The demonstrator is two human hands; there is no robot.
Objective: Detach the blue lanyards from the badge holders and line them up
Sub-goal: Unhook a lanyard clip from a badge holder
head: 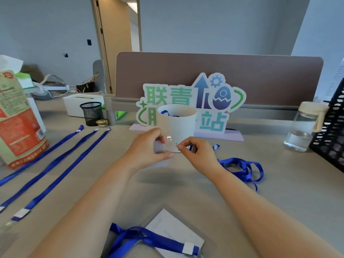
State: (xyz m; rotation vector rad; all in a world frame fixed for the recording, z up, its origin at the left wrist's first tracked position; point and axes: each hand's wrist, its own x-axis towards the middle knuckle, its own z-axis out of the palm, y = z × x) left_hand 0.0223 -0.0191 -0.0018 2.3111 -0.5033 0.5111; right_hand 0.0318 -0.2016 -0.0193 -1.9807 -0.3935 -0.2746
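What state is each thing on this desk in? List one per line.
Left hand: grips the badge holder
Right hand: pinches the lanyard clip
Three lanyards: laid straight, side by side
Right-side lanyard: tangled
Cup: upright, blue straps inside
Bottle: capped, partly full

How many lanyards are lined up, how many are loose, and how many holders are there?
Lined lanyards: 3
Loose lanyards: 2
Holders: 2
Total: 7
Blue in the cup is uncountable.
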